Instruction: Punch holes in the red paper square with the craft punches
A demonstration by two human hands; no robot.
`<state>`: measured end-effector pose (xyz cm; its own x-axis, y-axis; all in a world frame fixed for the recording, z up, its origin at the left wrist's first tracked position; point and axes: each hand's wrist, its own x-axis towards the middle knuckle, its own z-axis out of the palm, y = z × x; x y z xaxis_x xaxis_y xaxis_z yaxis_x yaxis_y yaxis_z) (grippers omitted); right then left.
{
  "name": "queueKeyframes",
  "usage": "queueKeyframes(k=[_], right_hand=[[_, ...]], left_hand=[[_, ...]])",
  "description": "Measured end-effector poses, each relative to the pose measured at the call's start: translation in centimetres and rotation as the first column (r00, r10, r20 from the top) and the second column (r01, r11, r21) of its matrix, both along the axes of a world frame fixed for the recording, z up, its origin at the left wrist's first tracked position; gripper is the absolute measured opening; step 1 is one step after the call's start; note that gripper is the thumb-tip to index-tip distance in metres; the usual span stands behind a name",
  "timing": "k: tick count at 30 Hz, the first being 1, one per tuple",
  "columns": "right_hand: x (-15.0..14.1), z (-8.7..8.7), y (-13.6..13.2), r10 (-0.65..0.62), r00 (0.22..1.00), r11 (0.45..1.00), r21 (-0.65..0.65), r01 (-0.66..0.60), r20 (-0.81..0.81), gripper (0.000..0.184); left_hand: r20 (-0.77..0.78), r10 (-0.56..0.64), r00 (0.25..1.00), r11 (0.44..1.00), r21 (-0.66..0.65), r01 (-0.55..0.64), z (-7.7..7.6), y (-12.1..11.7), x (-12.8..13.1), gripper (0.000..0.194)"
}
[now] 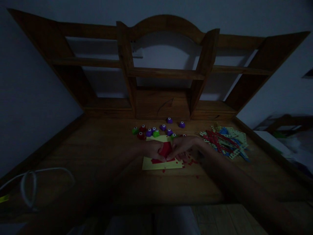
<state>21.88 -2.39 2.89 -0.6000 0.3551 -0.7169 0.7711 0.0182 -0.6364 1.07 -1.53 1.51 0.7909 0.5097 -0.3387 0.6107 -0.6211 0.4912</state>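
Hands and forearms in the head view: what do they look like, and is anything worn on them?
The left hand and right hand are bare, with no gloves. No sleeve can be made out on the left forearm or right forearm; both fade into shadow lower down. A dark patch shows near the right wrist, possibly just shadow.

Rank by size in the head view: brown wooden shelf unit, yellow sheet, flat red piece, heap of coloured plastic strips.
1. Brown wooden shelf unit
2. Yellow sheet and heap of coloured plastic strips: too close to rank
3. Flat red piece, partly covered
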Motion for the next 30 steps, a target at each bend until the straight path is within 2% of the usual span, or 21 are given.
queueKeyframes(k=[5, 8, 13, 18, 22, 24, 26, 28, 30], right_hand=[[-0.4, -0.1, -0.6, -0.013, 0.999, 0.991, 0.134, 0.008, 0.035, 0.054], [-0.8, 0.1, -0.4, -0.011, 0.998, 0.993, 0.121, 0.003, 0.065, 0.053], [-1.5, 0.0, 0.5, 0.042, 0.989, 0.998, 0.033, -0.047, 0.140, 0.051], [-1.8, -0.1, -0.3, 0.031, 0.994, 0.989, 0.139, -0.046, 0.108, 0.044], [-1.3, 0.2, -1.4, -0.020, 0.993, 0.987, 0.160, 0.000, 0.119, 0.037], [-0.8, 0.3, -1.7, -0.026, 0.993, 0.989, 0.150, 0.009, 0.115, 0.038], [-0.1, 0.1, -2.0, -0.033, 0.993, 0.990, 0.143, 0.017, 0.110, 0.040], [0.5, -0.3, -2.1, -0.044, 0.993, 0.991, 0.134, 0.029, 0.106, 0.043], [0.8, -0.8, -2.3, -0.062, 0.992, 0.991, 0.125, 0.048, 0.106, 0.044]], left_hand=[[-0.003, 0.036, 0.999, 0.996, -0.078, -0.036, 0.1, 0.0, 0.1, 0.043], [0.013, 0.019, 1.000, 0.985, -0.172, -0.016, 0.4, 0.1, 0.2, 0.041], [-0.014, 0.016, 1.000, 0.970, -0.242, -0.019, 0.4, 0.4, 0.4, 0.034], [0.008, 0.066, 0.998, 0.961, -0.269, -0.061, -0.2, 0.4, 0.5, 0.033], [-0.082, 0.040, 0.996, 0.957, -0.284, -0.062, 0.4, 0.0, 1.2, 0.024], [-0.149, 0.015, 0.989, 0.970, -0.236, -0.050, 0.9, -0.4, 1.4, 0.019], [-0.189, 0.003, 0.982, 0.991, -0.130, -0.028, 1.4, -0.7, 1.3, 0.020], [-0.175, -0.018, 0.984, 0.999, -0.034, 0.012, 1.5, -1.0, 0.7, 0.028], [-0.113, -0.062, 0.992, 0.998, -0.010, 0.061, 1.3, -1.0, -0.2, 0.034]])
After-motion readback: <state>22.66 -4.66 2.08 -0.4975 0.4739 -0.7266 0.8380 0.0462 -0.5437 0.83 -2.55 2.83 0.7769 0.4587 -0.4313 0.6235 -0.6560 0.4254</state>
